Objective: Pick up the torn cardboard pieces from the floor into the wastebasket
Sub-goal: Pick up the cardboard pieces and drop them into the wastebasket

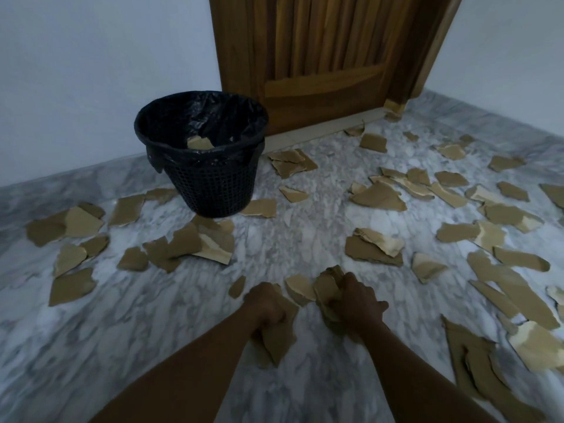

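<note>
Cardboard pieces (378, 196): brown, torn, many. They lie scattered flat over the floor (290, 239) on every side of the wastebasket (213, 184), thickest at the right, and several overlap. One scrap (200, 142) shows inside the wastebasket, just above its near rim.

Wastebasket: black mesh, upright on the floor, close to the wall (91, 71) and just left of the door (320, 56). A black plastic liner (201, 111) is folded out over its rim.

Left hand (265, 306): low over the floor at bottom centre, well short of the wastebasket. Its fingers are curled tight round a held piece (277, 340), which sticks out below the fist toward the camera.

Right hand (357, 303): just beside the left, fingers closed round a bunch (328, 288) of several pieces that juts out past the knuckles.

Whether the held cardboard touches the floor cannot be told.

Door: wooden, its foot at floor level.
</note>
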A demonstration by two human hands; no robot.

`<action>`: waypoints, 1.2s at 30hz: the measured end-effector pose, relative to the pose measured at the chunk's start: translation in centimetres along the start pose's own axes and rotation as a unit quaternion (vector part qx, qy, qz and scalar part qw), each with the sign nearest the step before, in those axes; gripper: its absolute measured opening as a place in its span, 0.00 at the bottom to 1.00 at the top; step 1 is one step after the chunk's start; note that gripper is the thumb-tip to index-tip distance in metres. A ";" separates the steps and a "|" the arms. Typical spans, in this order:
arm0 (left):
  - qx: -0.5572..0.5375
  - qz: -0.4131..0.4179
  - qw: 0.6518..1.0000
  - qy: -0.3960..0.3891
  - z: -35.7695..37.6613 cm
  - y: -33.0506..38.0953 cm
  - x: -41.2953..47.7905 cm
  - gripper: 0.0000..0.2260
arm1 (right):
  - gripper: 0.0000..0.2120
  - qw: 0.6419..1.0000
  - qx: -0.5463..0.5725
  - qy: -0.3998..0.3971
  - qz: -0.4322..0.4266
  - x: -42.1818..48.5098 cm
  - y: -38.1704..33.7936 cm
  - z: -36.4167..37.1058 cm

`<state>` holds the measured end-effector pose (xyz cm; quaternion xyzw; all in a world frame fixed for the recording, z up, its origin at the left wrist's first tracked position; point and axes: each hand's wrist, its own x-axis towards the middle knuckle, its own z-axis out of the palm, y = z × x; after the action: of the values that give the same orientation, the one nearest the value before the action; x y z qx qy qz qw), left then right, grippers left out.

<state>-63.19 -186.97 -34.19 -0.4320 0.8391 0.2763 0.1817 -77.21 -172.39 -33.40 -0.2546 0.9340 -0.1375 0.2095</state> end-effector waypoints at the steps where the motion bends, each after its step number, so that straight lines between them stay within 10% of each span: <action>1: 0.016 -0.026 0.999 0.022 -0.6 -0.6 0.0 0.21 | 0.25 0.998 0.060 -0.005 -0.002 0.2 0.1 -0.2; 5: -0.019 -0.118 0.991 0.058 -2.5 -3.5 0.7 0.30 | 0.46 0.978 0.193 -0.060 -0.042 1.0 -1.6 -0.3; 11: 0.070 -0.110 0.991 -0.016 -2.8 -4.3 3.3 0.42 | 0.38 0.990 0.027 -0.138 -0.013 2.6 -6.1 2.6; 17: -0.024 -0.044 0.999 -0.009 -3.3 -3.5 3.9 0.13 | 0.29 0.988 -0.029 -0.139 0.060 3.8 -8.3 3.8; 23: 0.013 0.077 0.996 -0.045 -8.5 -1.3 2.0 0.03 | 0.21 0.981 -0.009 -0.167 -0.103 3.9 -8.8 0.3; 29: -0.219 0.166 0.947 0.165 -27.3 0.8 -0.8 0.05 | 0.20 0.884 0.459 -0.038 -0.076 5.4 -19.8 -11.5; 34: -0.279 0.180 0.849 0.412 -37.5 -0.3 -2.4 0.04 | 0.19 0.838 0.528 -0.047 -0.128 5.8 -33.0 -19.1; 36: -0.317 0.131 0.848 0.403 -39.6 -1.0 -1.5 0.18 | 0.19 0.827 0.544 -0.089 -0.111 5.9 -37.1 -20.6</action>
<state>-64.12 -211.03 -2.74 -0.4258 0.7540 0.3499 -0.3574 -75.79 -203.34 -3.76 -0.2129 0.6508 -0.6220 0.3797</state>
